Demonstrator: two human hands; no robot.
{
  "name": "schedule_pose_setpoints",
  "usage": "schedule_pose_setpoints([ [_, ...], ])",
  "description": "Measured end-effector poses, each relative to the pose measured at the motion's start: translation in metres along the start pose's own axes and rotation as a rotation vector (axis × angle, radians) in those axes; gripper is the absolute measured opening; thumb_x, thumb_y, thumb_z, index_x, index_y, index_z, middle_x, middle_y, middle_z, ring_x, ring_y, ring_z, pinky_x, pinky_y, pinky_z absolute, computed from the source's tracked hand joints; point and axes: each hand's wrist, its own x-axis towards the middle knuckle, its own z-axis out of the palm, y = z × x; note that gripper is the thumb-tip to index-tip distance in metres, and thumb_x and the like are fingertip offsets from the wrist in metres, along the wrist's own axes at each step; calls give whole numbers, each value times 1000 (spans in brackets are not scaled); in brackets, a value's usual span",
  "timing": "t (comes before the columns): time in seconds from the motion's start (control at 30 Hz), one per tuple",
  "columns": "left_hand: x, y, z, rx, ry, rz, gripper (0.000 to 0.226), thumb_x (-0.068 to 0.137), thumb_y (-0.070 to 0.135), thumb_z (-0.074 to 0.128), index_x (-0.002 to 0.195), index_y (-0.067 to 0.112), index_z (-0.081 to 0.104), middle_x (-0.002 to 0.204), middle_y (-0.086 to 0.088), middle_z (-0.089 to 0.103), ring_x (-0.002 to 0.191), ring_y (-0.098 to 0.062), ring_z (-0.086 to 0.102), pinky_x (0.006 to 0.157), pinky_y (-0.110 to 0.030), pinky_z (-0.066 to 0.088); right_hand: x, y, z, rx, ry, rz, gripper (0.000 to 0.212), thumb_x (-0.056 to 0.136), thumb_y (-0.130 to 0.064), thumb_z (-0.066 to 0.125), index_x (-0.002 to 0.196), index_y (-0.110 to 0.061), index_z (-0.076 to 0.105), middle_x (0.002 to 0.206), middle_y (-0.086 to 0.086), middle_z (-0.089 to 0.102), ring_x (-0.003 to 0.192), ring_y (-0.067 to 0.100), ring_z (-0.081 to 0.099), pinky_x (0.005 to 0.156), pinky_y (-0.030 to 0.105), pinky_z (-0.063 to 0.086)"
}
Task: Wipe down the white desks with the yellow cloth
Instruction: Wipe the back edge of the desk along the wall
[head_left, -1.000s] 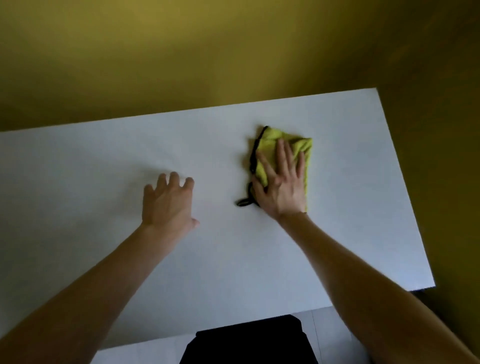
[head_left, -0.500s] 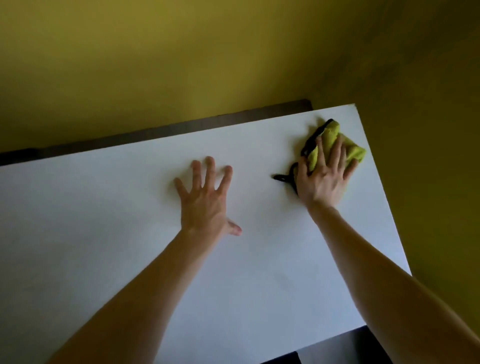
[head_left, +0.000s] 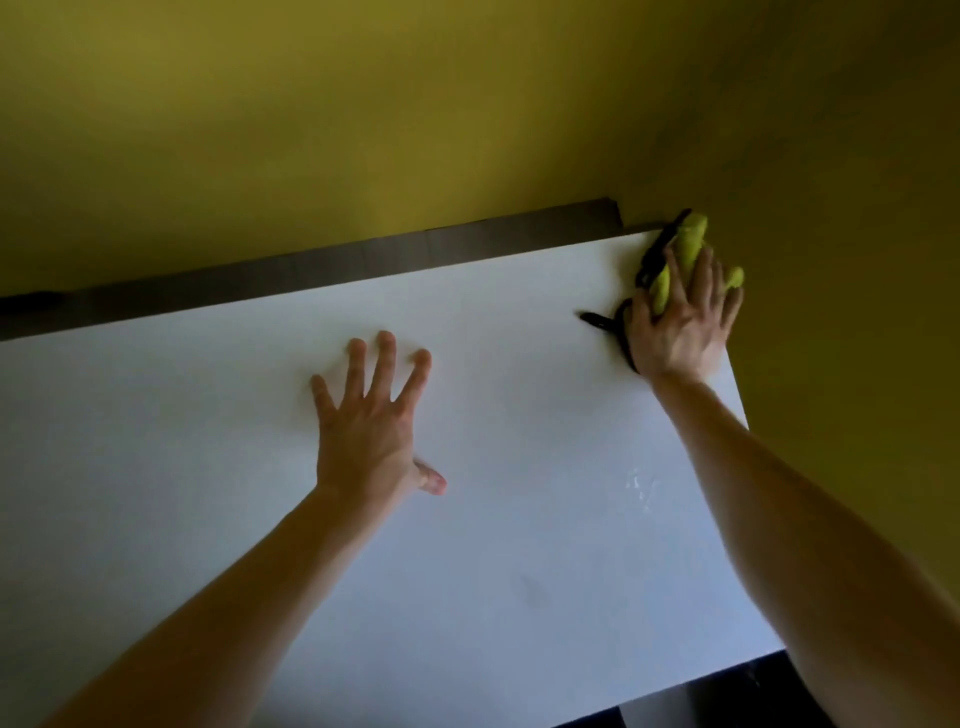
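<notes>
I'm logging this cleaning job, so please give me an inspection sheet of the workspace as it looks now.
Surface: white desk, with pale marks near its right side.
Job's things: yellow cloth with black edging, at the far right corner.
Clutter: nothing seen.
Hands: left hand flat on the desk with its fingers spread; right hand pressing on the cloth.
Cables: nothing seen; the black loop belongs to the cloth.
Surroundings: yellow wall; dark strip behind the desk's far edge.

Both arms extended — left hand (head_left: 371, 431) flat, fingers (head_left: 387, 358) spread; right hand (head_left: 680, 322) flat.
</notes>
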Motion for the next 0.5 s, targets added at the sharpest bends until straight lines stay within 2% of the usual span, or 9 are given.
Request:
schedule_pose_setpoints([
  [0.03,0,1,-2,-1,-2,-7,163,56,97,77,168,35,-23,179,-11,-27,167,-44,-16,130,-72,19,-7,-19,4,20,6,1,73,100,-56,46,167,-30,41,178,18,24,165,37,21,132,67,11],
  [0.07,0,3,-4,1,-6,-19,163,55,96,79,169,35,-21,179,-10,-26,167,-43,-15,130,-71,19,-17,-45,6,46,11,-90,73,98,-53,50,166,-27,44,177,21,25,165,40,22,131,68,12],
  [0.13,1,8,-10,-6,-22,-55,164,52,91,86,169,38,-15,180,-8,-22,168,-41,-13,130,-70,21,-48,-104,8,63,-23,-409,73,99,-55,52,167,-28,43,177,21,23,165,40,21,132,64,11],
  [0.2,3,14,-15,-15,-30,-93,163,48,84,93,170,40,-6,181,-5,-17,168,-39,-10,130,-69,24,-74,-150,7,41,-113,-639,74,103,-62,44,170,-32,34,180,18,15,168,35,13,134,61,5],
  [0.27,3,20,-17,-15,-28,-132,163,47,80,96,170,41,-3,181,-4,-16,169,-37,-8,129,-67,27,-76,-159,5,77,-150,-752,74,103,-63,43,170,-33,33,181,16,13,168,33,12,134,60,5],
  [0.33,2,25,-16,-30,-26,-180,165,46,74,100,170,41,-4,181,-3,-15,169,-36,-6,128,-66,31,-54,-124,12,115,-137,-860,73,101,-59,50,168,-32,40,180,14,20,167,32,19,135,57,9],
  [0.4,2,31,-17,-42,-40,-227,165,48,64,105,171,41,-3,182,-3,-15,170,-34,-5,128,-63,33,-14,-61,12,119,-77,-827,72,99,-54,56,166,-31,44,178,12,26,166,31,24,135,56,12],
  [0.5,-1,39,-18,-78,-55,-289,161,54,55,106,172,42,-2,183,-3,-12,170,-32,-2,129,-59,35,41,17,-2,54,-24,-556,70,103,-56,51,168,-34,39,179,11,24,167,29,20,135,58,11],
])
